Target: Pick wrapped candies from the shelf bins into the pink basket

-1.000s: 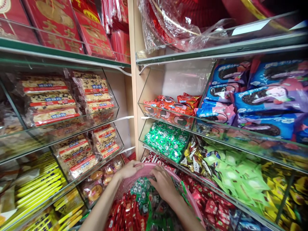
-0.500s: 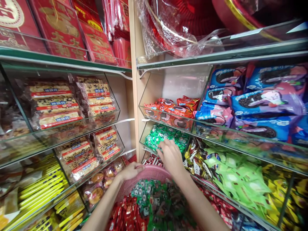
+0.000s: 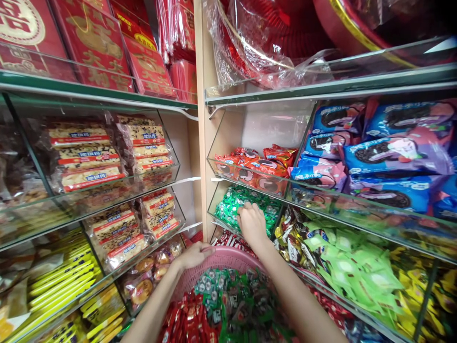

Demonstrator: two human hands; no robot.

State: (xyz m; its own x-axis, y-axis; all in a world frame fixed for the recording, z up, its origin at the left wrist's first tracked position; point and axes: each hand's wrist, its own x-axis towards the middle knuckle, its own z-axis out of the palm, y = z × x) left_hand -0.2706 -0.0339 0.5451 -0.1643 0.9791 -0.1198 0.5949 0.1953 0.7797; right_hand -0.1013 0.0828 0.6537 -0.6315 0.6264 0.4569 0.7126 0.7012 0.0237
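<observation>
My left hand [image 3: 195, 255] grips the rim of a pink plastic basket [image 3: 232, 252], fingers over its left far edge. In the basket lie red-wrapped candies [image 3: 193, 317] on the left and green-wrapped candies [image 3: 217, 286] in the middle and right. My right hand [image 3: 253, 220] is at the front of a clear shelf bin [image 3: 223, 221] of small green-wrapped candies [image 3: 232, 202], beyond the basket. Its fingers are curled together, and whatever they may hold is hidden behind the knuckles.
Above the bin sit red snack packs [image 3: 257, 166] and blue cookie packs [image 3: 389, 152]. Light green packets [image 3: 357, 267] fill a bin to the right. Wrapped sesame bars [image 3: 89, 155] stand left. A wooden post [image 3: 203, 143] and glass shelf edges divide the space.
The fingers of my right hand have curled in at the green candies, and the hand has shifted slightly right. My left hand stays on the basket rim.
</observation>
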